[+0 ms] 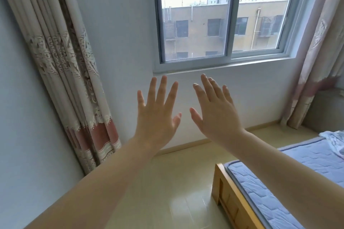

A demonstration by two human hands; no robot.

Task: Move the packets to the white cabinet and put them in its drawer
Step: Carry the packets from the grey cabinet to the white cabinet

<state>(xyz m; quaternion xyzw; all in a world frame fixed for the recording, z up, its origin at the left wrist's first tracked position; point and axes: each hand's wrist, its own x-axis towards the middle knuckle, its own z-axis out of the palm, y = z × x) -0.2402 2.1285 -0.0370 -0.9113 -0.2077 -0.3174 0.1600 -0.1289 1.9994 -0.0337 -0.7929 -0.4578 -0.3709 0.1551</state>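
Note:
My left hand (pixel 158 111) and my right hand (pixel 214 111) are both raised in front of me, backs toward the camera, fingers straight and spread. Neither holds anything. They hover side by side, apart from each other, before the white wall below the window. No packets and no white cabinet are in view.
A closed window (pixel 223 16) fills the upper middle. Patterned curtains hang at the left (pixel 74 72) and right (pixel 320 61). A wooden bed (pixel 229 197) with a blue mattress (pixel 290 173) stands at the lower right. Pale tiled floor (pixel 176 191) lies between bed and left wall.

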